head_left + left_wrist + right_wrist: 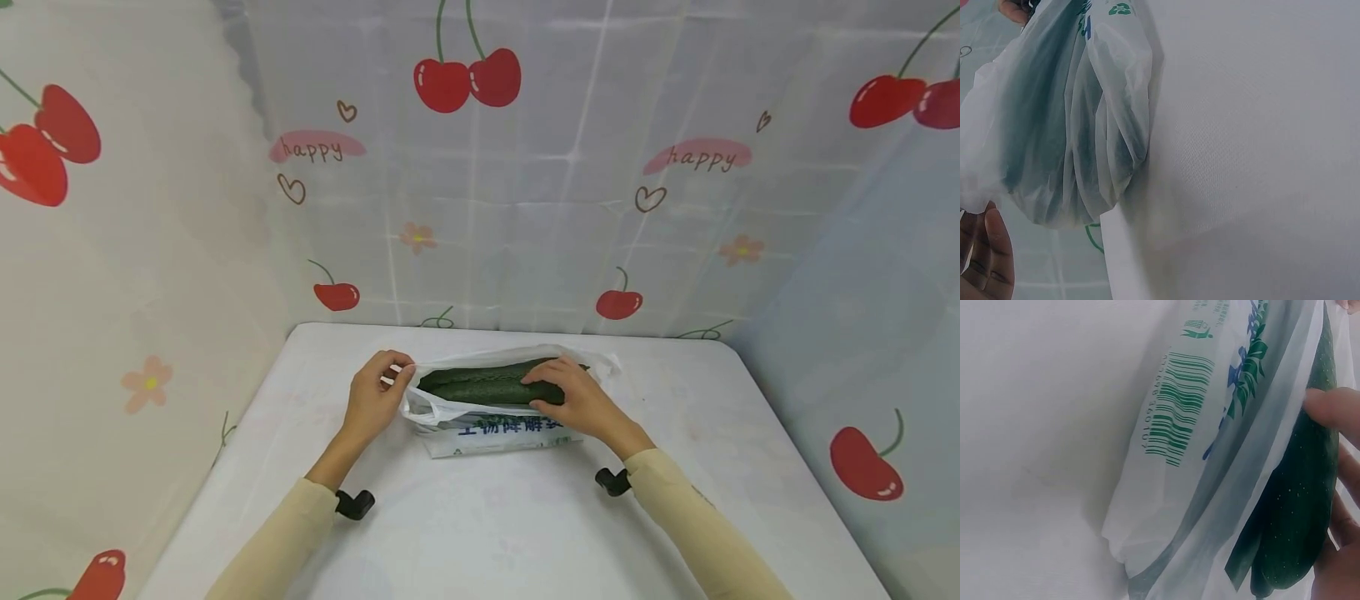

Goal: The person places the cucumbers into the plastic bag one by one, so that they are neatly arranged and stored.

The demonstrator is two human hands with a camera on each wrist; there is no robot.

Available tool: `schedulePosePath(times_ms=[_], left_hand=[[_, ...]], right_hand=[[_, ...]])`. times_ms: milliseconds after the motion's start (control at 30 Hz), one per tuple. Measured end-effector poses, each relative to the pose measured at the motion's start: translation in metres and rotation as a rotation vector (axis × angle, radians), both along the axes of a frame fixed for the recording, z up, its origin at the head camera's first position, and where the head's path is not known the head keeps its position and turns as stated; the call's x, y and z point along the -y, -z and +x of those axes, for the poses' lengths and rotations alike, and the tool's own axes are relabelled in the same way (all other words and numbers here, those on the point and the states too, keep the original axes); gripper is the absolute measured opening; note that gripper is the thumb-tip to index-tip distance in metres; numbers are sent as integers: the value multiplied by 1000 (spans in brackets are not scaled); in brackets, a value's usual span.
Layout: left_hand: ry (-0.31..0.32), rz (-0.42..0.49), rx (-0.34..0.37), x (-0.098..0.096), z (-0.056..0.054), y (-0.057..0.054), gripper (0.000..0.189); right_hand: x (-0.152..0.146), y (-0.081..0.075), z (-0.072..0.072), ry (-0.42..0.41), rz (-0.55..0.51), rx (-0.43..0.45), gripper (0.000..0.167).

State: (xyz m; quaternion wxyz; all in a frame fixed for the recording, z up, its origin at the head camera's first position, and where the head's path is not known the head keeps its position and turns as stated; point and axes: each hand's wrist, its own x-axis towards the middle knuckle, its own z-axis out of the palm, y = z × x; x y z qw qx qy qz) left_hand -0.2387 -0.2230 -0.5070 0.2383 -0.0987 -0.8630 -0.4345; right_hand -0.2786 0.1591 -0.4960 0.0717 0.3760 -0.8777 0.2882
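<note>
A white plastic bag (442, 445) with blue and green print lies on its side near the table's far edge, its mouth open along the top. Dark green cucumbers (468, 388) show through the opening, and more of their length is hidden by the plastic. At the bag's left end, my left hand (377, 393) pinches the rim between thumb and fingertips. My right hand (579, 398) grips the front cucumber near its right end, thumb on the near side and fingers over the far side. In the right wrist view, the cucumber's rounded end (1288, 562) pokes out beside another one.
The bag rests on a white-covered table (480, 525). Behind the table hangs a pale curtain (510, 250) printed with cherries, with similar sheets at left and right. Each wrist bears a small black camera mount (355, 505).
</note>
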Motion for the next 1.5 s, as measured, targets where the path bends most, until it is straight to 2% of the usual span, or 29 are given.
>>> schedulePosePath(times_ms=[333, 633, 833, 1133, 1300, 1500], left_hand=[[-4, 4, -15, -1, -1, 0, 4], [-9, -18, -54, -3, -5, -7, 3], [-17, -15, -45, -3, -5, -8, 6], [-10, -10, -23, -3, -6, -9, 5], [-4, -2, -19, -4, -6, -8, 6], [10, -6, -37, -5, -7, -10, 5]], right_hand=[[-3, 3, 1, -4, -4, 10, 34], [-4, 4, 5, 9, 5, 37, 36], [-2, 4, 5, 19, 25, 43, 35], [6, -12, 2, -36, -67, -84, 33], [9, -18, -1, -39, -79, -79, 32], [16, -35, -6, -63, -73, -117, 28]])
